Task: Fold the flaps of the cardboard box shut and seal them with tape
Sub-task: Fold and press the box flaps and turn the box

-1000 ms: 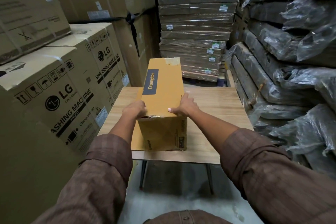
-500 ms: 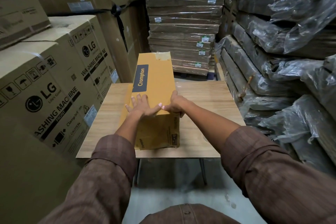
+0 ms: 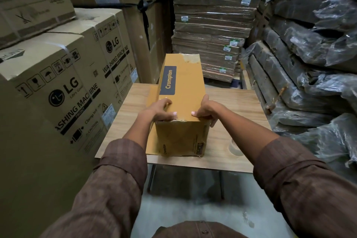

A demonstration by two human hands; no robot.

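While the box lies lengthwise on the worktop, both hands now clamp its near end: the left hand, flat on top half a second ago, has slid back to the left corner, and the right hand curls over the right edge. That pins the near flaps shut, ready for sealing. A tape roll sits untouched, well right of the box.

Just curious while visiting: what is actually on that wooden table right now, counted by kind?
Yellow Crompton box: 1
Flat cardboard sheet under the box: 1
Clear tape roll at the table's near right edge: 1
Hands on the box: 2, left hand and right hand
Total: 5
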